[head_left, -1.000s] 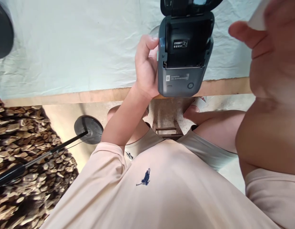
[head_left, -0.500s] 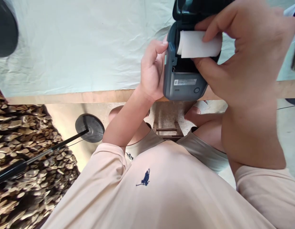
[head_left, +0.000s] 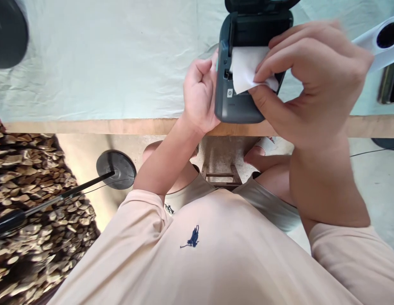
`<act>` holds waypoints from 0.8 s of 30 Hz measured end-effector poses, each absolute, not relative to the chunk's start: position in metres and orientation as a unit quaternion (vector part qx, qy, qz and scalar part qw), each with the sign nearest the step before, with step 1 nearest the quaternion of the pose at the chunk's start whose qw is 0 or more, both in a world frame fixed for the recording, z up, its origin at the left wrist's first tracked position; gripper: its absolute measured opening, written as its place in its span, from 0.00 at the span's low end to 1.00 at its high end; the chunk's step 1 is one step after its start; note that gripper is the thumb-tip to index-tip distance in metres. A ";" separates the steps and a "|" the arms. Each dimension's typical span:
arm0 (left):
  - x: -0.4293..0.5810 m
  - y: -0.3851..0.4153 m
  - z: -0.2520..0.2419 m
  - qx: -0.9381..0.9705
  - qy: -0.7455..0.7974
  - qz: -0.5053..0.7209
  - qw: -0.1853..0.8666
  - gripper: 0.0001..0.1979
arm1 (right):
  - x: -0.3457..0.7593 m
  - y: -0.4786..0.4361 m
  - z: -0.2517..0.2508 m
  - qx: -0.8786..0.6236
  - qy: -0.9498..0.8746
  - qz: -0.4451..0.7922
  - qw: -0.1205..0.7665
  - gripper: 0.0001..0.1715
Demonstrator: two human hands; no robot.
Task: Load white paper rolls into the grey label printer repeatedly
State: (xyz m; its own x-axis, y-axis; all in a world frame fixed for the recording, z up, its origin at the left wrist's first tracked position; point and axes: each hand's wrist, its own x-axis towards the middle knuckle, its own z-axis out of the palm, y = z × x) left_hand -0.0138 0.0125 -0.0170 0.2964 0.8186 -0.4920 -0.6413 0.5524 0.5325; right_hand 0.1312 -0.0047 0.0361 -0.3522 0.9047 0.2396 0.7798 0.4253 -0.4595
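A small dark grey label printer (head_left: 238, 108) stands with its lid open at the table's near edge. My left hand (head_left: 199, 95) is curled against its left side, gripping it. My right hand (head_left: 306, 78) pinches a white strip of paper (head_left: 244, 70) that lies over the printer's open compartment and front. The thumb is under the strip and the fingers on top. Whether a roll sits inside the compartment is hidden by the paper and my fingers.
A pale cloth (head_left: 104, 55) covers the wooden table (head_left: 88, 126). A white paper roll (head_left: 383, 40) lies at the right edge, with a dark object (head_left: 389, 82) behind it. A black round object (head_left: 7, 34) sits top left. Below, a stand base (head_left: 115, 169) and wood pile (head_left: 31, 199).
My right hand came in from the right, put white paper at the open printer, then drew the strip down over its front. The left hand kept hold of the printer.
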 end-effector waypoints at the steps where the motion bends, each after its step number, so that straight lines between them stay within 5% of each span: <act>1: -0.015 0.011 -0.016 0.116 0.384 0.453 0.796 0.16 | 0.132 -0.005 0.035 -0.513 -0.814 0.134 0.235 0.12; 5: -0.014 0.006 -0.008 0.150 0.410 0.430 0.790 0.22 | 0.134 -0.005 0.032 -0.492 -0.826 0.132 0.242 0.12; 12: -0.001 0.001 0.012 0.282 0.326 0.493 0.756 0.17 | 0.135 -0.002 0.027 -0.455 -0.836 0.148 0.268 0.16; 19: 0.002 0.001 0.013 0.281 0.265 0.508 0.770 0.19 | 0.125 -0.010 0.032 -0.601 -0.691 0.197 0.350 0.22; 24: 0.002 0.001 0.014 -0.026 0.187 0.545 0.817 0.24 | 0.127 -0.010 0.035 -0.623 -0.632 0.332 0.321 0.31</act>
State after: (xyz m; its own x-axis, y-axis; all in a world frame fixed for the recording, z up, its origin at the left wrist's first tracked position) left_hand 0.0020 0.0010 0.0142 0.3359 0.8806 -0.3342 -0.9001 0.4047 0.1616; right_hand 0.1270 -0.0095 0.0346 -0.0185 0.9998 -0.0078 0.5730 0.0043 -0.8196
